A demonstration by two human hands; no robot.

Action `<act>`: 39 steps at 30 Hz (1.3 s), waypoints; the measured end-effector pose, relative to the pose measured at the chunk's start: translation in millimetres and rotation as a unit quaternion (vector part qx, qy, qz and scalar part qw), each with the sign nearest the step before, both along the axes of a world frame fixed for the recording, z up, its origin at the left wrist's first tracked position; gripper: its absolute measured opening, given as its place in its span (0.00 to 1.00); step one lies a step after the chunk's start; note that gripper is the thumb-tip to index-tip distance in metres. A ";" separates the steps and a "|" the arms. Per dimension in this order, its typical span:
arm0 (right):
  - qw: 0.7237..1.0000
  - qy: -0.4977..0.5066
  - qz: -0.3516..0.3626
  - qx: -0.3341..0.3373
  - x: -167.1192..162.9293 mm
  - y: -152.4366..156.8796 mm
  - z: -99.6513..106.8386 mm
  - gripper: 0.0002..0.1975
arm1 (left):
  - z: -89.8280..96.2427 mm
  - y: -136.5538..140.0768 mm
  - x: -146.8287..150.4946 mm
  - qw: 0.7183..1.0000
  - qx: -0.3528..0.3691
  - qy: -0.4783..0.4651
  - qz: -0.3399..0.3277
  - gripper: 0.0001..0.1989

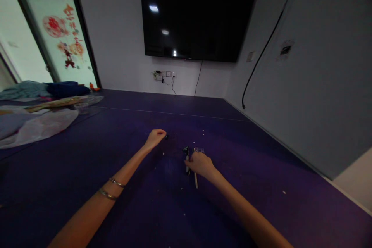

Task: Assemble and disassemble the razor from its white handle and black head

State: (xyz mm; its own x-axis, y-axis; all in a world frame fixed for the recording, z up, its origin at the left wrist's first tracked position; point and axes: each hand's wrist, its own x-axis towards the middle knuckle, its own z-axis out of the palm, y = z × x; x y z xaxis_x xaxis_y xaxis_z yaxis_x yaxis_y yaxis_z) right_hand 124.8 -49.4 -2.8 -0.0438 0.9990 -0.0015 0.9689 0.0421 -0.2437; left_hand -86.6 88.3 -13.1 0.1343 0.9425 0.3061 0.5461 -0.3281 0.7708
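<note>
My left hand (156, 137) is closed in a pinch just above the purple surface. A small dark object (166, 136) shows at its fingertips, too small to name. To the right and nearer to me, my right hand (201, 164) has its fingers curled down over slim items. By its thumb is a razor (187, 159) with a dark, greenish head and a pale handle. A thin whitish stick (195, 181) sticks out below the fingers. Beyond the knuckles a clear plastic piece (199, 149) shows; whether it joins the stick is hidden.
Small white scraps (284, 192) lie scattered on the purple surface (130, 217). At the left are plastic sheeting (43, 128) and folded cloths (68, 89). A black cable (263, 52) hangs along the right wall. A television (200, 19) is mounted on the far wall above sockets (168, 74).
</note>
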 end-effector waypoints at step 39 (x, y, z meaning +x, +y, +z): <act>0.958 0.226 0.165 0.058 104.6 51.4 -29.0 0.27 | -37.3 38.5 5.2 0.979 0.062 0.168 -0.096 0.22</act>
